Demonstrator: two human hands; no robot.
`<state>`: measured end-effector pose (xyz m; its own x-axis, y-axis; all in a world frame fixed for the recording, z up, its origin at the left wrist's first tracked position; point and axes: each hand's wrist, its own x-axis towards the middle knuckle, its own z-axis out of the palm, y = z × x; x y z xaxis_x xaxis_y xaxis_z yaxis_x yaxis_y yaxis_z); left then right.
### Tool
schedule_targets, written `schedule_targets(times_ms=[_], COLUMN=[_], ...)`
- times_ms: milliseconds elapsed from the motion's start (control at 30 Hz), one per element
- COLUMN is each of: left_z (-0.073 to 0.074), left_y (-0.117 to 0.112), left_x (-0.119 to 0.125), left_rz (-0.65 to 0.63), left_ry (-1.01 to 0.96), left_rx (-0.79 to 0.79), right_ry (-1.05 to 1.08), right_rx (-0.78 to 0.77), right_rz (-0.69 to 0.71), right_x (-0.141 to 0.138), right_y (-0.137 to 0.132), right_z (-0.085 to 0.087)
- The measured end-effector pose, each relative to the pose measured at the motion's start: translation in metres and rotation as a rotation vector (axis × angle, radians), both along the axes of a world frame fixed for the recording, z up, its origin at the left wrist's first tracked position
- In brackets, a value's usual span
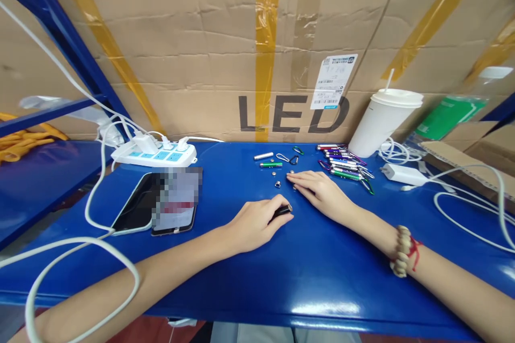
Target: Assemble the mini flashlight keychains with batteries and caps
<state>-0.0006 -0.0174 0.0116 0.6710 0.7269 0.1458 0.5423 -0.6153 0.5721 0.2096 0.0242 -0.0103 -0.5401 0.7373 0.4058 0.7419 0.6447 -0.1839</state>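
Note:
My left hand (255, 221) lies on the blue table (281, 273), fingers wrapped round a small black flashlight (281, 210) whose tip points right. My right hand (319, 190) rests flat just beyond it, fingers stretched left toward tiny metal parts (290, 174) and a small ring piece (277, 184). A silver flashlight (263, 156) and a green one (271, 164) lie farther back, with small carabiner clips (293, 159) beside them. A pile of several coloured flashlights (344, 166) sits to the right of my right hand.
A white lidded cup with a straw (382, 120) stands behind the pile. A power strip with chargers (155, 154) and two phones (161, 201) lie at the left. White cables (80, 246) loop across both sides. A charger (404, 174) sits right. Taped cardboard boxes (257, 48) form the back wall.

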Motion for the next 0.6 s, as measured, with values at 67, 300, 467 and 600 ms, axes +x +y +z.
schedule_targets(times_ms=[67, 300, 467, 600], left_z=[-0.0011, -0.0006, 0.0044, 0.0046], left_y=[-0.0001, -0.0016, -0.0043, -0.0052], left_x=[-0.0007, -0.0025, -0.0019, 0.0001], left_rz=[0.002, 0.009, 0.015, 0.034], left_ry=[-0.001, 0.015, 0.026, 0.045], left_rx=[0.01, 0.037, 0.025, 0.045], right_ry=[0.0, 0.043, 0.09, 0.118], right_rx=[0.021, 0.077, 0.025, 0.009], right_rz=[0.009, -0.038, -0.108, -0.126], right_x=[0.001, 0.0015, -0.0004, 0.0007], right_y=[0.0025, 0.0052, 0.0039, 0.0035], right_z=[-0.0017, 0.001, 0.0056, 0.0066])
